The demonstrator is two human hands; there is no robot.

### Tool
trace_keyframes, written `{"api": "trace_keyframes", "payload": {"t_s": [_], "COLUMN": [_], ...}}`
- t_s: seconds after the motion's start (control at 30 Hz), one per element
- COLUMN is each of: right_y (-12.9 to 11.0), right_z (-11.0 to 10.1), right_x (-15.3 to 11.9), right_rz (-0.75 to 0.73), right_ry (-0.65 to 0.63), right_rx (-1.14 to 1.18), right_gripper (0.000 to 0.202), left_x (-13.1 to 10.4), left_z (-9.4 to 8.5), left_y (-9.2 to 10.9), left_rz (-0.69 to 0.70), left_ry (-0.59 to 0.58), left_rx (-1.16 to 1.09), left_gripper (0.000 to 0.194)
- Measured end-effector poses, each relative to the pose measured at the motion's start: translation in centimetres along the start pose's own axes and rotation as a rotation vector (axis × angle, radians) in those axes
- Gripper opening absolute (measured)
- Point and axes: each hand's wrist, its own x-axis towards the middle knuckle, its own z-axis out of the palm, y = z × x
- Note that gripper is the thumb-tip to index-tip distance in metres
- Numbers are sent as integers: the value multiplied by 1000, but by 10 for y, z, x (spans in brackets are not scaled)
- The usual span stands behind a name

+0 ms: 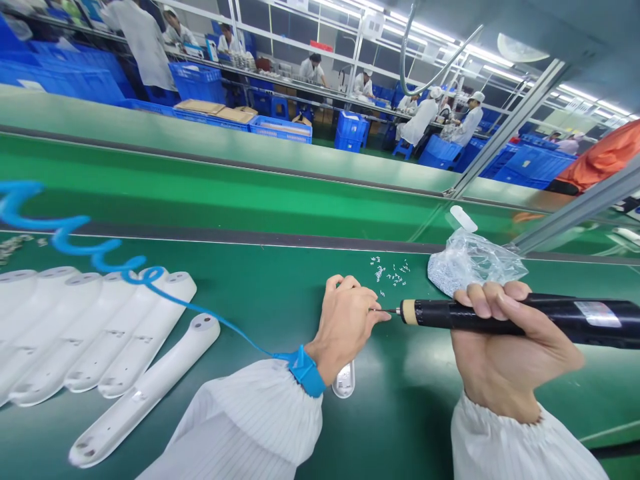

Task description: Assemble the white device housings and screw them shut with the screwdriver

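Note:
My right hand is wrapped around a black electric screwdriver, held level with its bit pointing left. The bit's tip reaches the pinched fingertips of my left hand. What those fingers hold is hidden or too small to make out. A blue wrist strap with a coiled blue cord is on my left wrist. Below that hand lies a small white plastic part, partly covered by it. Small loose screws are scattered just beyond my left hand.
A clear plastic bag of tiny pieces sits beyond the screwdriver, near a white oval piece. Several long white plastic housings lie at left, one apart from the row. A metal post rises at right; people work beyond.

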Motion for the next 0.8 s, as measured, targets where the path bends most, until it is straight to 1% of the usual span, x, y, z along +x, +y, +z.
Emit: {"api": "trace_keyframes", "payload": {"t_s": [0.13, 0.23, 0.47, 0.63, 0.8], "right_y": [2, 2, 3, 2, 2], "right_z": [1, 2, 3, 4, 3], "right_x": [-1, -2, -5, -6, -6], "right_rz": [3, -5, -12, -19, -20], "right_ry": [1, -1, -16, -16, -17], "right_rx": [-6, -16, -23, -23, -23], "right_gripper": [17, 17, 17, 17, 18], "left_x": [0, 0, -2, -3, -3], "left_z": [0, 0, 0, -2, -5], "left_y": [1, 1, 1, 3, 4], "left_rz": [4, 7, 13, 53, 141], "left_ry": [-25, 0, 51, 55, 63], "left_rx": [2, 7, 36, 90, 196], "left_gripper": [18, 15, 22, 26, 32]}}
